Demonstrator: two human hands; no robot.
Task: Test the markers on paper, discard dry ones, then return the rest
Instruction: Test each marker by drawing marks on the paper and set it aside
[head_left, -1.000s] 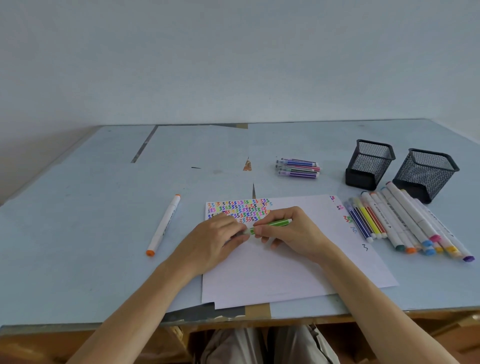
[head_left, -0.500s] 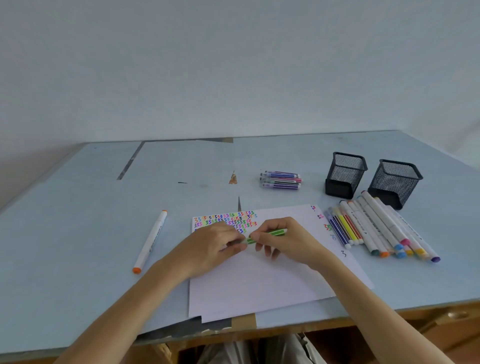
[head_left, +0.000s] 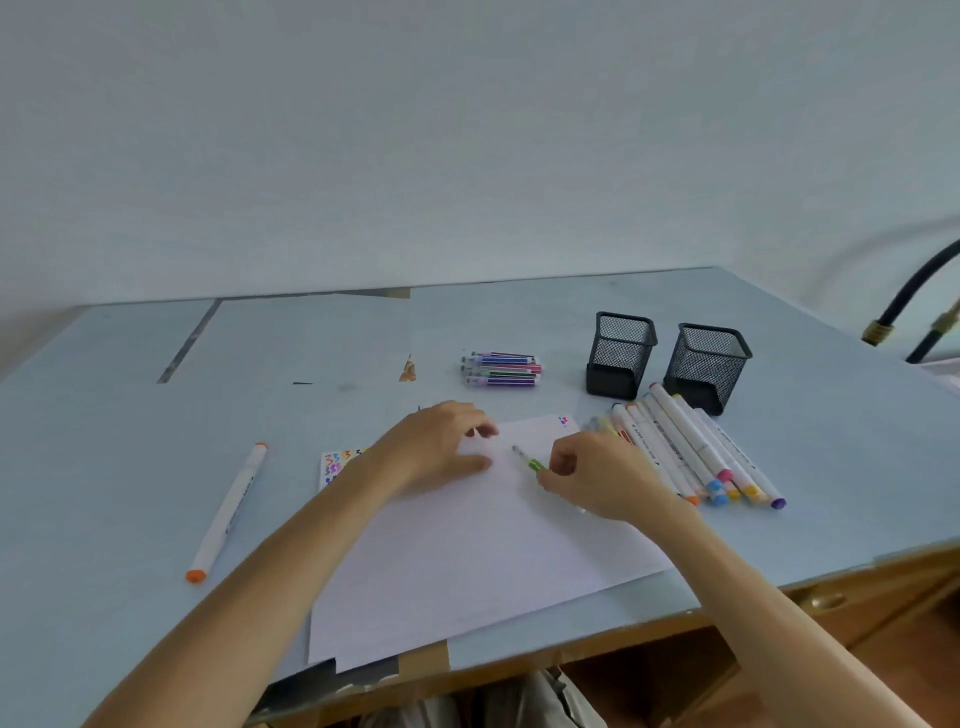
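- Right hand (head_left: 597, 480) pinches an uncapped green marker (head_left: 530, 460), tip hovering over the white paper (head_left: 467, 561).
- Left hand (head_left: 436, 447) rests on the sheet, fingers loosely curled; whether it holds the cap cannot be told.
- Step in hand: testing. Next move calls for tip contact on bare paper.

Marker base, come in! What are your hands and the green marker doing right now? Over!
Right hand grips green marker, tip showing, above the paper. Left hand over the paper; whether it holds the cap, cannot tell. Nothing in the way.
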